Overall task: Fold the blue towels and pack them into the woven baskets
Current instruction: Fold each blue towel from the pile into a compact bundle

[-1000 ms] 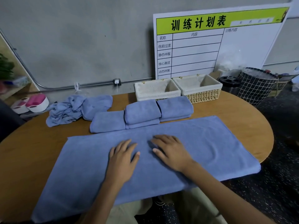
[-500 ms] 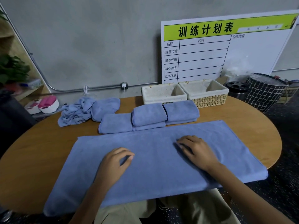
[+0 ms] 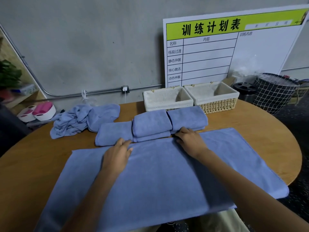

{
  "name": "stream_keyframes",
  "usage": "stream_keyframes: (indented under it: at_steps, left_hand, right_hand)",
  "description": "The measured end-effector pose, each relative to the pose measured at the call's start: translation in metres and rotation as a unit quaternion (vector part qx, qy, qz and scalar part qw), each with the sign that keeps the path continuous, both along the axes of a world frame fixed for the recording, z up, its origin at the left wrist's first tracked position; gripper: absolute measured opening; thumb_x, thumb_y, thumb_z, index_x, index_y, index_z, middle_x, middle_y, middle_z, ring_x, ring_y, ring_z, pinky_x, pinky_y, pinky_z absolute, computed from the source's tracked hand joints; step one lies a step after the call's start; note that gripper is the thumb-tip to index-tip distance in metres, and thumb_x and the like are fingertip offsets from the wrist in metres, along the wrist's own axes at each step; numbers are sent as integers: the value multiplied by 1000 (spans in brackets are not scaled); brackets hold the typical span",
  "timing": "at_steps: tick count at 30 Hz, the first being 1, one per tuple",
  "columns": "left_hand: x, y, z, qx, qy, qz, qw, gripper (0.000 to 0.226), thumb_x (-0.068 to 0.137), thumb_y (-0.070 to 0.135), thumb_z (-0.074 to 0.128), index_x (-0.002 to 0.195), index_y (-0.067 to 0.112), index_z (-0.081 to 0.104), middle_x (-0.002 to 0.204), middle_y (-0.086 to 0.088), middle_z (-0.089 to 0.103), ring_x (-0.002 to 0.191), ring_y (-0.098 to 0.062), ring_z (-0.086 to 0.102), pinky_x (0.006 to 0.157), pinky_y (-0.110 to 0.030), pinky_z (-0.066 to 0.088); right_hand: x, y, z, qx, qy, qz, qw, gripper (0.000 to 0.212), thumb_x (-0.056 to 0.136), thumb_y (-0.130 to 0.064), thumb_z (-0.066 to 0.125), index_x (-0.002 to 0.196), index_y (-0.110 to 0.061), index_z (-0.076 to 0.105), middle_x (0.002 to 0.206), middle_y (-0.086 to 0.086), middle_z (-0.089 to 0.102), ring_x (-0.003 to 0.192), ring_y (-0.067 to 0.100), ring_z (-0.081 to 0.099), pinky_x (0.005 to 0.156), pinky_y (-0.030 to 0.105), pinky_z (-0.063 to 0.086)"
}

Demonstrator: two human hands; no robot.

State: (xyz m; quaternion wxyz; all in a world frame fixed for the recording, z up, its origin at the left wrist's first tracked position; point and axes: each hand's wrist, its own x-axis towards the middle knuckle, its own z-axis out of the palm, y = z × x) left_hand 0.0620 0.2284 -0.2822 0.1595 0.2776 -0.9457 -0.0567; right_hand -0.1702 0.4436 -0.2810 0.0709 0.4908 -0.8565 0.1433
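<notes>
A large blue towel [image 3: 167, 178] is spread flat across the round wooden desk [image 3: 260, 131], its near edge hanging over the front of the desk. Both hands are laid on the towel's far edge. The left hand [image 3: 117, 154] is placed palm down with the fingers straight and together, pointing toward the far side; nothing is gripped by it, and its fingertips reach the edge just in front of a single folded towel [image 3: 114, 134]. The right hand [image 3: 190, 141] is set at the same far edge, fingers bent down over the cloth (whether the edge is pinched or merely pressed cannot be told from this view).

Just beyond the hands, three folded lots are lined up side by side: the single folded towel on the left, a stack of two folded towels [image 3: 151, 125] in the middle, and another folded stack [image 3: 187, 118] on the right, touching one another. Further left, a crumpled heap of blue towels [image 3: 78, 119] is left unfolded on the desk.

At the back of the desk, two woven baskets with pale cloth liners are set side by side: the left basket [image 3: 167, 100] and the right basket [image 3: 215, 99]. No towel is seen in either. A white board with a green header [image 3: 234, 47] is leaned against the grey wall behind them.
</notes>
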Motion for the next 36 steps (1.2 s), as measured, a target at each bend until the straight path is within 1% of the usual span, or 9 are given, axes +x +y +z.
stream_keyframes:
  at_steps: [3,6,10,12,15,19,24,28,36]
  left_hand:
    - [-2,-9,2,-1,-39,-22,999,30,99,34,58,124,18,63,113,-6,55,90,-34,65,69,-43,52]
    - [-5,-13,11,-6,-28,-59,998,12,96,29,64,99,17,62,101,-2,50,81,-29,61,61,-37,44]
    - [-4,-8,21,-108,-27,-127,986,25,80,16,79,78,18,54,78,1,54,72,-26,57,59,-38,42]
    - [-1,-9,22,-105,0,-129,986,30,81,14,78,79,20,48,66,5,52,63,-23,55,63,-40,44]
    - [2,-19,24,-4,21,-137,990,24,93,18,66,92,23,43,70,8,53,61,-14,50,65,-32,36]
    - [2,-36,35,95,31,-153,983,23,94,26,68,108,28,50,94,14,57,85,-5,56,72,-30,45]
    - [11,-56,49,104,13,-141,984,20,88,36,74,76,31,59,73,14,56,70,-8,55,61,-29,38]
    - [14,-69,61,133,31,-135,981,25,84,43,77,80,23,63,71,-1,58,66,-15,56,61,-31,37]
    - [17,-88,70,173,87,-134,972,28,79,51,70,82,23,71,76,6,66,72,-19,61,69,-40,48]
  right_hand:
    - [-2,-2,3,1,8,12,1000,24,95,-21,57,115,-14,68,113,7,55,105,32,54,83,42,44]
    - [-2,-2,7,-9,58,39,998,16,91,-21,62,102,-12,69,106,7,59,101,33,54,75,40,37]
    - [-1,6,10,-31,79,75,994,12,90,-22,60,98,-15,64,96,3,66,94,29,56,76,39,38]
    - [-1,11,17,-35,49,87,994,11,91,-19,58,100,-14,59,93,5,67,90,29,59,80,39,38]
    - [-6,16,28,-12,-3,110,994,14,93,-20,55,107,-16,53,95,4,68,85,28,61,69,35,37]
    - [-17,20,44,-10,-45,118,992,15,92,-30,63,105,-23,60,100,-10,66,88,13,57,70,35,47]
    - [-40,28,59,-19,-79,119,990,14,90,-29,70,85,-19,62,81,-14,58,74,4,49,66,28,38]
    - [-47,27,66,-17,-74,104,992,18,92,-36,67,81,-30,54,77,-16,54,74,2,49,63,30,38]
    - [-64,27,79,-19,-31,68,997,29,86,-59,65,82,-30,65,71,-6,61,67,10,54,56,29,36]
